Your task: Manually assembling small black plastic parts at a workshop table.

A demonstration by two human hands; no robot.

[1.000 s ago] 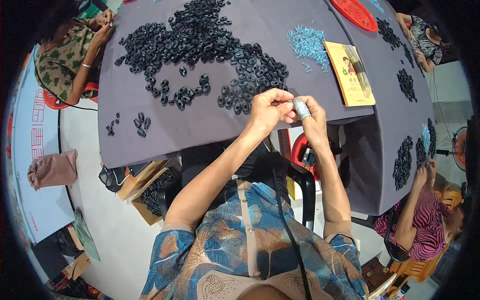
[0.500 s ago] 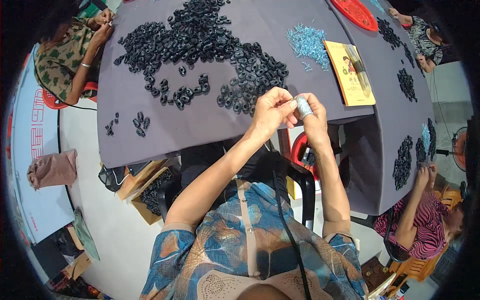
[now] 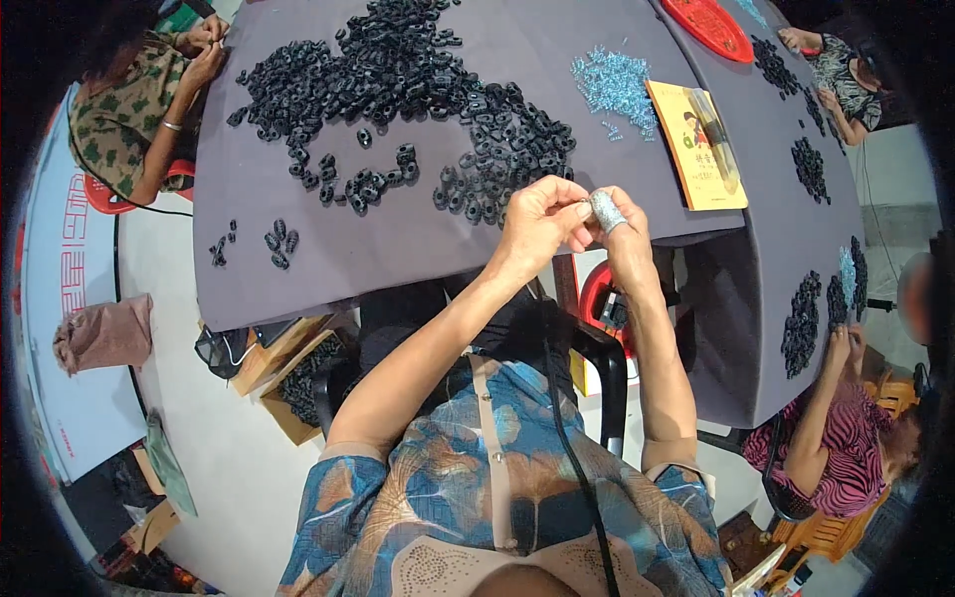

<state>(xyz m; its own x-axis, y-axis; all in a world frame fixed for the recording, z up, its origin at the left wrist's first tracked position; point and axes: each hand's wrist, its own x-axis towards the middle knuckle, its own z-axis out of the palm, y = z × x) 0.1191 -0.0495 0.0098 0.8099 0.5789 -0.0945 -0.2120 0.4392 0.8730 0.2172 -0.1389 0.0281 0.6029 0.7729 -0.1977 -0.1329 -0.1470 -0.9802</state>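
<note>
Above the table's front edge, my left hand (image 3: 536, 227) and my right hand (image 3: 629, 239) meet fingertip to fingertip. Both are closed in a pinch around something too small and too covered to name. A silvery-grey wrap (image 3: 607, 210) covers a digit of my right hand. Just beyond my left hand lies a big spread of small black plastic parts with holes (image 3: 507, 139). Farther off, to the right of it, sits a heap of small light-blue, spring-like pieces (image 3: 612, 82).
A yellow book (image 3: 696, 149) with a clear item on it lies at the table's right edge. Small clusters of black parts (image 3: 282, 244) sit at the left front. Co-workers' hands (image 3: 846, 343) work at the right and far left. A red tray (image 3: 708, 28) stands at the back.
My hands stay almost in place, fingertips still together, with only a slight shift of the right hand's wrapped digit. The far-right co-worker's hands have moved a little.
</note>
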